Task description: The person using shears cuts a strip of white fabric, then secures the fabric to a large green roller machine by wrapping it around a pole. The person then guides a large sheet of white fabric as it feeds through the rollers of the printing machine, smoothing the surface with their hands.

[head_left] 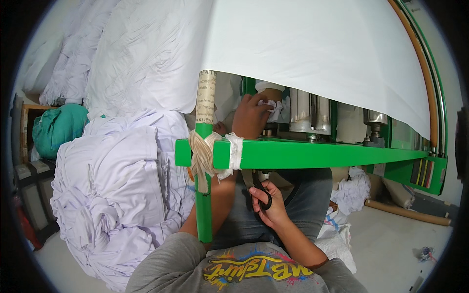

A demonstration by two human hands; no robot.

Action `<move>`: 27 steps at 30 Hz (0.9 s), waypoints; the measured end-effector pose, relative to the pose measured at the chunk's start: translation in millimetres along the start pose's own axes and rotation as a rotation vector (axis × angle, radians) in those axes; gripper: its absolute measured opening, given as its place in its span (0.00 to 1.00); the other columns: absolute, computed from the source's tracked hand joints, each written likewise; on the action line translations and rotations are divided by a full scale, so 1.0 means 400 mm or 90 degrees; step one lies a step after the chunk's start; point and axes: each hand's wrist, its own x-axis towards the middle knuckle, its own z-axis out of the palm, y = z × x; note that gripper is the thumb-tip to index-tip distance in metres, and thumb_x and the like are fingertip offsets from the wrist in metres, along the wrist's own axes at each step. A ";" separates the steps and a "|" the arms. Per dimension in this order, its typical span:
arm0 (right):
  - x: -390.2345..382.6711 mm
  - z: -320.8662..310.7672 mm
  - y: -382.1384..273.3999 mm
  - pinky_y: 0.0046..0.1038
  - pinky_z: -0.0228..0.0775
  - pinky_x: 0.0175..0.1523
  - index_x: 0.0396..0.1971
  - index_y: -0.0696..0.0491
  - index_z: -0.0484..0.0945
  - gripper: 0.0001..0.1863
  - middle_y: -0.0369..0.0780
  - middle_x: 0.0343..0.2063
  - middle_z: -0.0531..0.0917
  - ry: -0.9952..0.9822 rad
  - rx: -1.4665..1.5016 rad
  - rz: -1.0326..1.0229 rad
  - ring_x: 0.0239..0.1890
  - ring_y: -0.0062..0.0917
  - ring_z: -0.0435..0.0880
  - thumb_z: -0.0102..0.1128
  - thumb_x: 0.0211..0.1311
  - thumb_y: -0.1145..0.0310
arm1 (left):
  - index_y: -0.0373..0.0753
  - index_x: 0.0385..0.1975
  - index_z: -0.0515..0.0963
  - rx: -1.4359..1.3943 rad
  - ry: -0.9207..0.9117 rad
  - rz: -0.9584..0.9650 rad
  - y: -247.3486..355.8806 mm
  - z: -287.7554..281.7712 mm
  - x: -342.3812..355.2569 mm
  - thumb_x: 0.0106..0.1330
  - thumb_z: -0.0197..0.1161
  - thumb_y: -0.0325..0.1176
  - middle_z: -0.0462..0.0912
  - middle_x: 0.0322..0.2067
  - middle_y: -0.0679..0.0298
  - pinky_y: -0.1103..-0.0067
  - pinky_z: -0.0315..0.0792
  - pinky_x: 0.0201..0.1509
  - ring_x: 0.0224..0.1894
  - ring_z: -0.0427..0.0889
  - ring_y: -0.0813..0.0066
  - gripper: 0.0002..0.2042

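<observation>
My left hand (250, 116) reaches up past the green bar (312, 154), its fingers closed on a crumpled strip of white cloth (278, 111). That cloth sits around the end of a roller with a brown core (271, 94), under the white sheet. Below the bar, near my lap, my right hand (272, 207) is shut on a pair of black-handled scissors (267, 198). Their blades point up toward the bar, and the tips are partly hidden by it. Pale cloth strips (201, 149) are tied around the joint of the bar and the green upright post (203, 215).
A wide white sheet (312, 44) stretches over metal rollers (310, 112) of the green machine. White fabric is heaped at the left (112, 180), beside a teal bundle (61, 129). A cardboard tube (408, 212) and crumpled white cloth (352, 190) lie on the floor at right.
</observation>
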 end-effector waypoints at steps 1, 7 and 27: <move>-0.001 -0.005 -0.002 0.22 0.67 0.22 0.40 0.53 0.74 0.14 0.37 0.21 0.81 -0.003 -0.010 -0.006 0.17 0.20 0.76 0.75 0.63 0.76 | 0.43 0.38 0.89 0.016 0.000 0.016 0.004 -0.002 -0.001 0.58 0.72 0.25 0.83 0.50 0.64 0.63 0.77 0.54 0.50 0.79 0.57 0.09; 0.005 -0.074 0.007 0.26 0.70 0.23 0.41 0.54 0.70 0.15 0.40 0.22 0.82 -0.029 -0.099 -0.036 0.18 0.22 0.77 0.72 0.66 0.75 | 0.43 0.50 0.84 0.169 -0.027 0.054 0.044 -0.011 -0.010 0.60 0.68 0.26 0.83 0.53 0.65 0.61 0.75 0.57 0.51 0.79 0.57 0.17; 0.095 -0.294 0.094 0.43 0.79 0.46 0.33 0.55 0.77 0.30 0.51 0.28 0.87 0.008 -0.877 -0.289 0.37 0.48 0.88 0.84 0.45 0.48 | 0.32 0.49 0.82 -0.001 0.205 -0.085 -0.001 -0.451 0.084 0.75 0.64 0.39 0.86 0.38 0.68 0.71 0.78 0.38 0.36 0.84 0.73 0.15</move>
